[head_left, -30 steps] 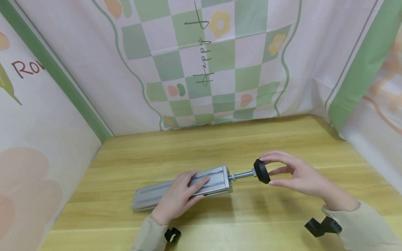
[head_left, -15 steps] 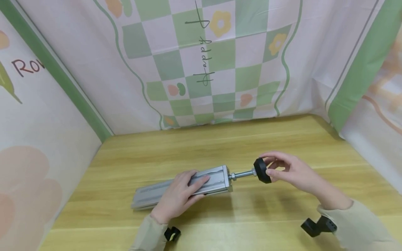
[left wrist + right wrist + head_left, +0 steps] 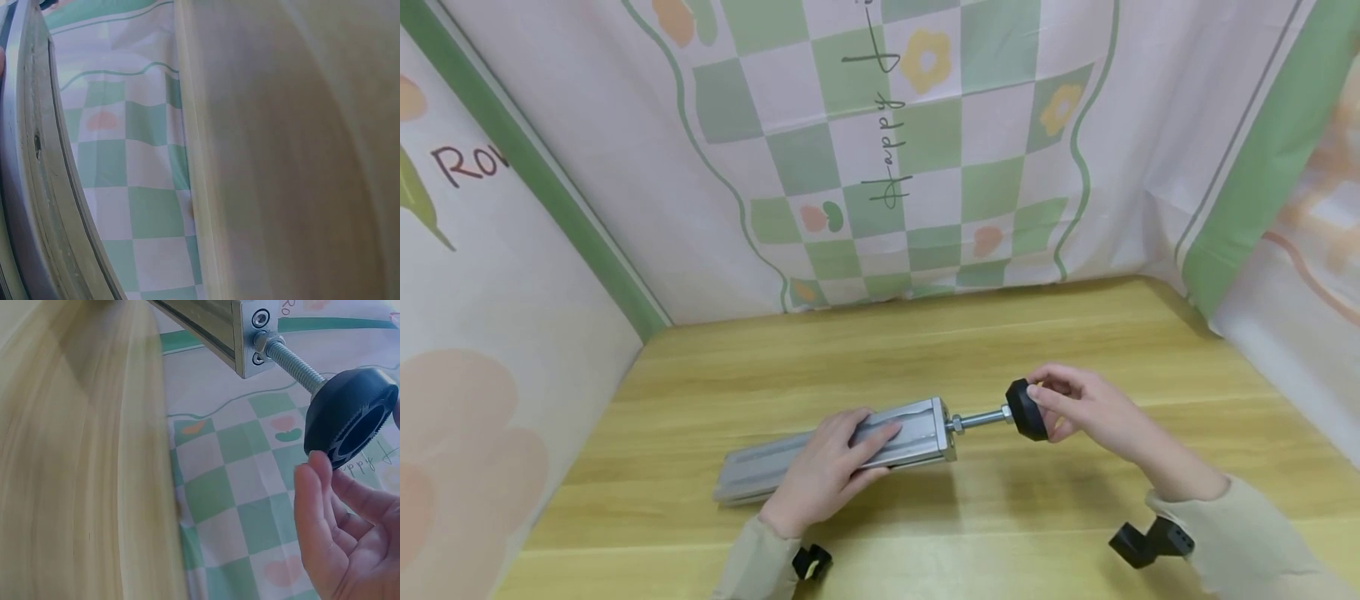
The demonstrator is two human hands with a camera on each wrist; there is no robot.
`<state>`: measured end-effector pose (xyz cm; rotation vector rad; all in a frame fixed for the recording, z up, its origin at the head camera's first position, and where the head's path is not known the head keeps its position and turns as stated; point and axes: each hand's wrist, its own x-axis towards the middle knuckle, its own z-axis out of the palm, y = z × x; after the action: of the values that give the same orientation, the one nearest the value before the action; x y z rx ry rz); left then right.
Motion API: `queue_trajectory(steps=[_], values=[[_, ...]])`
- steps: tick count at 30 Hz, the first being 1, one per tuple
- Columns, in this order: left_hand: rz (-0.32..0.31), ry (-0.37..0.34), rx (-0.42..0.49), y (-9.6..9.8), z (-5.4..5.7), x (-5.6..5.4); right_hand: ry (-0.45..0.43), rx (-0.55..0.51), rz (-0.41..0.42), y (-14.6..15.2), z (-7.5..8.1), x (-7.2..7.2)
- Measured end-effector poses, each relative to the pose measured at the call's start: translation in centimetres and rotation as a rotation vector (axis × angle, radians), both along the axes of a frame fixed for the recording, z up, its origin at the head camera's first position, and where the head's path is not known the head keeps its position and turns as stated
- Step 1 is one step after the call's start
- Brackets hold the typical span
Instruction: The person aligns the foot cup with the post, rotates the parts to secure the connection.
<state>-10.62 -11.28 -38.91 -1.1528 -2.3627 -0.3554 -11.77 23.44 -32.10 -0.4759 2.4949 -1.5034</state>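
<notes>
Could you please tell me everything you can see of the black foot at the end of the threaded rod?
The black foot is round and thick with sloping sides, and looks like plastic or rubber. Its face turned away from the rod shows a dark, round recess and a finely toothed rim. It is fixed at the end of the silvery threaded rod, next to a nut. It stands on edge, raised above the table, its rim held by the right hand.
</notes>
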Motion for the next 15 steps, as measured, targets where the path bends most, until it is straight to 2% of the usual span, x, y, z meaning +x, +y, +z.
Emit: queue_trajectory(steps=[3,9,11,15], values=[[0.003,0.001,-0.001,0.0,0.1,0.0,0.074,-0.018,0.028,0.2,-0.3,0.1],[0.019,-0.042,-0.014,0.0,0.1,0.1,0.385,-0.09,0.234,0.7,-0.7,0.2],[0.02,-0.052,-0.011,0.0,0.1,0.0,0.448,-0.093,0.283,0.9,-0.7,0.2],[0.012,-0.044,-0.004,-0.1,0.1,-0.1,0.519,-0.079,0.309,1.1,-0.8,0.1]])
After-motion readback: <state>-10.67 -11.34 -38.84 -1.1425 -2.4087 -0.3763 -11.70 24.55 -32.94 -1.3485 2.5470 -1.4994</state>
